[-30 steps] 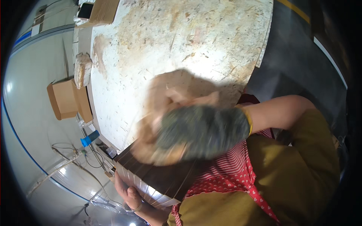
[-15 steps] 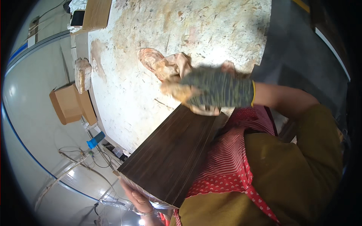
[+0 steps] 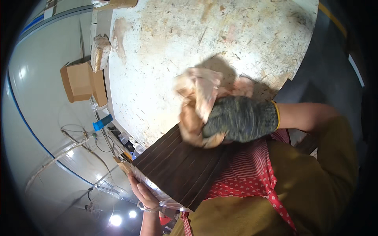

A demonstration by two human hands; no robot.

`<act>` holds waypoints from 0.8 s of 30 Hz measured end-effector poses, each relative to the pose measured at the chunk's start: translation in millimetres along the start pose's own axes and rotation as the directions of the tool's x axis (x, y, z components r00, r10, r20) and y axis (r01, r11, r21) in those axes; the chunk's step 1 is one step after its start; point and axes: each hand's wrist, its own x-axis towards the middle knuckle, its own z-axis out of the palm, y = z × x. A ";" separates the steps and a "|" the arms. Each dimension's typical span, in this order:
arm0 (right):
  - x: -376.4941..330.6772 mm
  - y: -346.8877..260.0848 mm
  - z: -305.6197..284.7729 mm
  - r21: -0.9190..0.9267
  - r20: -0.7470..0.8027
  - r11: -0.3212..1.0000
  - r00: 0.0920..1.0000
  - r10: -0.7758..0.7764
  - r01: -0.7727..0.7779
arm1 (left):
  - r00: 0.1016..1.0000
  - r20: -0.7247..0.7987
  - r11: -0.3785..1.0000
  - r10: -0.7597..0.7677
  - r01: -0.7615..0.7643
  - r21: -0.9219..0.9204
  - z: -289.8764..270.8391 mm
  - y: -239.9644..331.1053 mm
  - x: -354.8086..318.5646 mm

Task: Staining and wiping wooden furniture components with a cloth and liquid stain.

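Note:
A dark brown wooden panel [image 3: 177, 169], with thin lines running along its length and a pale, shiny end, lies aslant between the worktable and my body. My left hand [image 3: 145, 196], bare with a bracelet at the wrist, holds the panel's near-left end, its fingers against the pale edge and partly hidden. My right hand [image 3: 240, 119], in a dark green knitted glove with a yellow cuff, is closed on a crumpled, stained beige rag [image 3: 197, 104]. The rag touches the panel's far part and is blurred by motion.
The worktable [image 3: 157, 51] is white and stained. Off its left edge are an open cardboard box [image 3: 80, 82], a stained pale block [image 3: 100, 53], a blue cylindrical piece [image 3: 103, 122] and thin hoses. Grey floor [image 3: 327, 70] shows at the right.
My right hand and the rag have come nearer, further onto the panel, and the rag has bunched up. The whole view has shifted a little. My left hand stays at the panel's end.

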 end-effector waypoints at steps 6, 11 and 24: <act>19.6 -2.1 -19.5 -0.045 0.379 0.999 0.925 0.018 -0.001 | 1.000 0.023 1.000 -0.017 0.017 -0.012 -0.7 -6.5 -8.5; -51.8 -15.2 -24.1 0.130 -0.276 0.991 0.961 -0.004 0.042 | 0.989 0.139 0.994 -0.059 0.071 -0.084 -11.0 -14.1 -3.8; -40.0 -34.8 57.0 -0.358 -0.760 0.921 0.620 -0.194 -0.151 | 0.961 0.231 0.941 -0.151 0.211 -0.266 -19.6 2.8 3.8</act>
